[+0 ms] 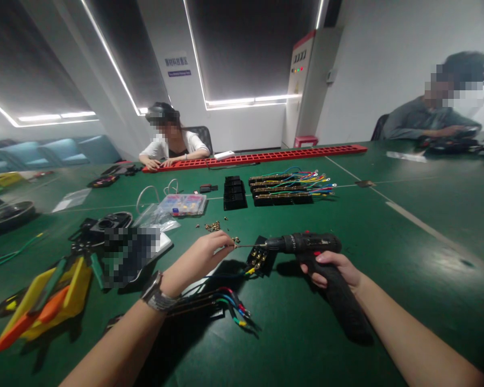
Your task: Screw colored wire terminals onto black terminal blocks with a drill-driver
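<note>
My right hand (pixel 339 269) is wrapped round the grip of a black cordless drill (pixel 312 244), index finger near the red trigger. Its long thin bit points left toward my left hand (pixel 210 251). There my fingers pinch a small brass screw (pixel 236 245) at the bit's tip. Below the bit lies a black terminal block (pixel 260 255) with brass terminals and wires attached. Loose brass screws (pixel 212 226) are scattered just beyond my left hand. Under my left forearm, partly hidden, is a wired strip with coloured leads (pixel 232 306).
Wired black strips (pixel 282 188) and stacked black blocks (pixel 234 193) lie further back beside a compartment box (pixel 183 205). At left are a yellow bin (pixel 75 295) with orange-and-green-handled tools and a phone-like slab (pixel 161 247). Two people sit beyond a long red rail (pixel 266 156).
</note>
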`<state>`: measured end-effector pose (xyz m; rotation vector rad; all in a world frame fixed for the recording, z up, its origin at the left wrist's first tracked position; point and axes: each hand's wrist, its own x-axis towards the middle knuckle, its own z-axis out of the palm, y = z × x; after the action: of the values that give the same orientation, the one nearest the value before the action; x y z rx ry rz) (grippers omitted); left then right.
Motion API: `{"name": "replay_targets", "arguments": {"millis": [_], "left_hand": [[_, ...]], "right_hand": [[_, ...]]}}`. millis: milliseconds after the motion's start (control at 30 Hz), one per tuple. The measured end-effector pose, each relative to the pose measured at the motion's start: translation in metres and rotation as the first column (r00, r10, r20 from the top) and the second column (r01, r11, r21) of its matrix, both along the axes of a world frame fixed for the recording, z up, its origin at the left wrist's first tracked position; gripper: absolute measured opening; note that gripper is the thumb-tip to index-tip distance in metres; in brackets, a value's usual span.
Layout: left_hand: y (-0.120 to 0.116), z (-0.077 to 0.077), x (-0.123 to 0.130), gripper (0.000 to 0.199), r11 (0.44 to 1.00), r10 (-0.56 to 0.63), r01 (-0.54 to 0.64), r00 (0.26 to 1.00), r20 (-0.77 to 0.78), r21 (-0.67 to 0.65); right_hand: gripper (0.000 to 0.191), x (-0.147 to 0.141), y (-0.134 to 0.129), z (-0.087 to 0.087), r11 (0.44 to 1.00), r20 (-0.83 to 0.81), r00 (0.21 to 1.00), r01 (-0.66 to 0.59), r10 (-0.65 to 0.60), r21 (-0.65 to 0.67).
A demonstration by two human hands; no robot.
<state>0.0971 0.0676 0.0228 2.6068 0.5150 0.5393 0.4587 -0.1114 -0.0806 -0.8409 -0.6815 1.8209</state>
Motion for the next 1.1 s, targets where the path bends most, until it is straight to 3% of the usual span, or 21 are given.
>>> {"name": "replay_targets", "arguments": {"millis": [200, 300, 500, 600, 867, 1000, 1100], "left_hand": [[-0.003, -0.004, 0.003, 0.023, 0.996, 0.046, -0.041, 0.997, -0.064, 0.077], [-0.005, -0.003, 0.004, 0.023, 0.996, 0.080, -0.076, 0.993, -0.087, 0.056], [-0.012, 0.000, 0.005, 0.028, 0.954, 0.294, -0.297, 0.953, -0.074, -0.033], [-0.022, -0.006, 0.009, 0.020, 0.917, 0.388, -0.396, 0.913, -0.124, -0.048], [-0.072, -0.037, 0.036, 0.012, 0.948, 0.273, -0.212, 0.925, -0.263, 0.238], [-0.080, -0.040, 0.043, 0.012, 0.911, 0.295, -0.169, 0.905, -0.306, 0.376], [-0.081, -0.039, 0.044, 0.014, 0.897, 0.309, -0.166, 0.898, -0.313, 0.409]], "right_hand": [[0.042, 0.000, -0.002, 0.002, 1.000, -0.003, 1.000, 0.001, -0.001, -0.013], [0.042, 0.000, -0.003, 0.002, 1.000, -0.009, 1.000, 0.002, -0.003, -0.014], [0.037, -0.004, 0.000, 0.007, 0.995, -0.050, 0.994, 0.100, -0.098, 0.031], [0.041, -0.007, 0.000, 0.012, 0.987, -0.076, 0.986, 0.155, -0.151, 0.046], [0.035, -0.006, 0.001, 0.014, 0.980, -0.096, 0.977, 0.196, -0.192, 0.038], [0.037, -0.006, 0.001, 0.013, 0.979, -0.089, 0.976, 0.200, -0.197, 0.036], [0.038, -0.006, 0.000, 0.014, 0.977, -0.075, 0.976, 0.208, -0.205, 0.040]]}}
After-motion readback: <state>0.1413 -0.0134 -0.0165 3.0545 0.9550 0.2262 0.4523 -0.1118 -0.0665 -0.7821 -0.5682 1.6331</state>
